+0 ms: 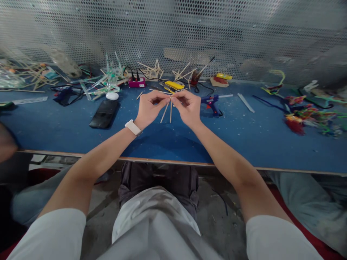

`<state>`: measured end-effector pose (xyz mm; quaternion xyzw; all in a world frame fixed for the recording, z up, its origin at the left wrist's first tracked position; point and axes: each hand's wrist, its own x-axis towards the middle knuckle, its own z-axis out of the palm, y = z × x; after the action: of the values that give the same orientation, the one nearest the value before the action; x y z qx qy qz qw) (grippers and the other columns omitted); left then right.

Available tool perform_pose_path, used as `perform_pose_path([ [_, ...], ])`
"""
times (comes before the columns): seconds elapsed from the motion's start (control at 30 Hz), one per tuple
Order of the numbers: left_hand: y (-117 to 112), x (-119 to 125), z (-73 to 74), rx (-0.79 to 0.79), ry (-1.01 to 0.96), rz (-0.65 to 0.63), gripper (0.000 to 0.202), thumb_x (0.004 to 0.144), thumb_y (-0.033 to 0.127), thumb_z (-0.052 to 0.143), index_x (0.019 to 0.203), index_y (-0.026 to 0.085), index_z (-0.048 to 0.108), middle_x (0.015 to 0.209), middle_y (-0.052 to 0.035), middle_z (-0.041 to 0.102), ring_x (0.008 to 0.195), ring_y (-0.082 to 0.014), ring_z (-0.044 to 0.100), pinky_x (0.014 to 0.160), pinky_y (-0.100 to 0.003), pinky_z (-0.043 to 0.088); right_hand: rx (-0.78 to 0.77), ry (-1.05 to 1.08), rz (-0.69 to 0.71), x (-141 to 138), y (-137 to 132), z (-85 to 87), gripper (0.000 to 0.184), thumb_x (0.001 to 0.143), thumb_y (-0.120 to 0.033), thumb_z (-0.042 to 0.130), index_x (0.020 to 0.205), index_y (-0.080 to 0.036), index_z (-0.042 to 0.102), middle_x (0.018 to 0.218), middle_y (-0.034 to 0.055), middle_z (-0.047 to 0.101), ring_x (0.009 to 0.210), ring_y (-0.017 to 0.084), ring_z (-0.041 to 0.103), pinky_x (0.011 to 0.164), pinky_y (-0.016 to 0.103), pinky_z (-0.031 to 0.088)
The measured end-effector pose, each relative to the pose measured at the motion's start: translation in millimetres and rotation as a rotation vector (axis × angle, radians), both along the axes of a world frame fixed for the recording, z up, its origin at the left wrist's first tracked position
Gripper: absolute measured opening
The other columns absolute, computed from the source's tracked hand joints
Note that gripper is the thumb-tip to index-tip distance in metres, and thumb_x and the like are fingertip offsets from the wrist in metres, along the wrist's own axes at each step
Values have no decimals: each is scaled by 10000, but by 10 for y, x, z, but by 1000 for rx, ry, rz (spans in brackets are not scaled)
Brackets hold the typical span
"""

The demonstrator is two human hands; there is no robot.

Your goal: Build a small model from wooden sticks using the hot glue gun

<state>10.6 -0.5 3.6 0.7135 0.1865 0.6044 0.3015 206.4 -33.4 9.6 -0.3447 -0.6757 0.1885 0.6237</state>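
My left hand (pixel 152 105) and my right hand (pixel 189 105) meet above the blue table, thumbs and forefingers pinched close together. Between them they grip thin wooden sticks; two wooden sticks (pixel 170 113) slant downward from the fingertips in a narrow V. Fingers hide the point where the sticks come together. Just right of my right hand lies a blue glue gun (pixel 213 104) with a clear glue stick out of its back. A yellow-handled item (pixel 174 85) sits behind the hands, partly covered.
Left of my hands lie a black phone (pixel 104 113) and a white oval case (pixel 112 96). Behind are a purple power strip (pixel 137 83) with cords and several stick frames (pixel 155 68). Colourful scraps (pixel 306 113) lie right. A perforated metal panel (pixel 173 32) closes the back. People sit on both sides.
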Motion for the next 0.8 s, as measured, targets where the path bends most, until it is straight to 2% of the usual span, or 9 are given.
perform_pose_path([
  [0.17,15,-11,-7,21,12,18,385,1047,636,901,1037,251,915,987,-62,880,885,-185,833,807,-337,673,4,-11,1,7,11,-17,544,995,-827,812,1018,-285,834,1038,49,869,964,245,835,964,487,757],
  [0.37,-12,6,9,33,59,68,336,1071,574,889,1064,239,894,1024,-63,879,887,-170,821,802,-311,666,21,-46,9,47,91,-81,499,1054,-793,759,1085,-300,821,1063,44,832,1012,247,812,1016,509,737],
  [0.57,-49,12,31,27,70,78,281,1070,508,890,1084,227,885,1045,-66,890,898,-171,831,828,-304,683,21,-17,36,27,96,-64,517,999,-813,816,1133,-314,813,1056,29,836,980,228,807,930,452,740],
  [0.67,-41,-3,29,43,51,75,314,1069,539,889,1077,225,882,1029,-66,886,889,-171,827,821,-306,682,17,-31,53,17,78,-31,494,1006,-796,821,1101,-311,837,1043,26,852,955,224,814,872,429,725],
  [0.8,-48,-18,38,65,34,47,420,1099,645,828,1079,228,868,1033,-75,882,918,-190,844,848,-334,696,19,-68,16,27,58,-10,496,1028,-797,791,1076,-307,847,1044,29,854,958,229,811,869,435,710],
])
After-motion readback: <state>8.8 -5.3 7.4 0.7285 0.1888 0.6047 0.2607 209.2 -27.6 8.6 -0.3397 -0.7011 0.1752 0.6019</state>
